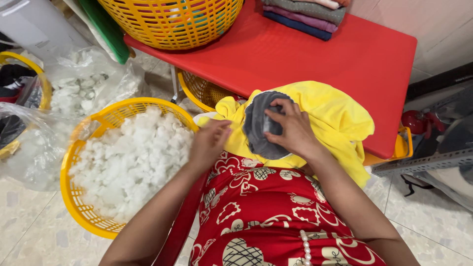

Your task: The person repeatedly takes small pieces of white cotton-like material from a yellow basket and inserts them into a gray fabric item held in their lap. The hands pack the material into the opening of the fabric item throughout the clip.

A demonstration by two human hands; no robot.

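A yellow fabric piece (335,118) with a grey oval patch (258,133) lies on my lap against the edge of the red table (345,54). My right hand (291,129) rests on the grey patch, fingers pressing and pinching it. My left hand (209,143) grips the yellow fabric's left edge, just right of a yellow basket (74,197) filled with white stuffing (128,162).
A large yellow basket (172,22) and a stack of folded cloths (305,15) stand on the red table. Another yellow basket (202,91) sits under it. Clear plastic bags of stuffing (81,83) lie on the tiled floor at left.
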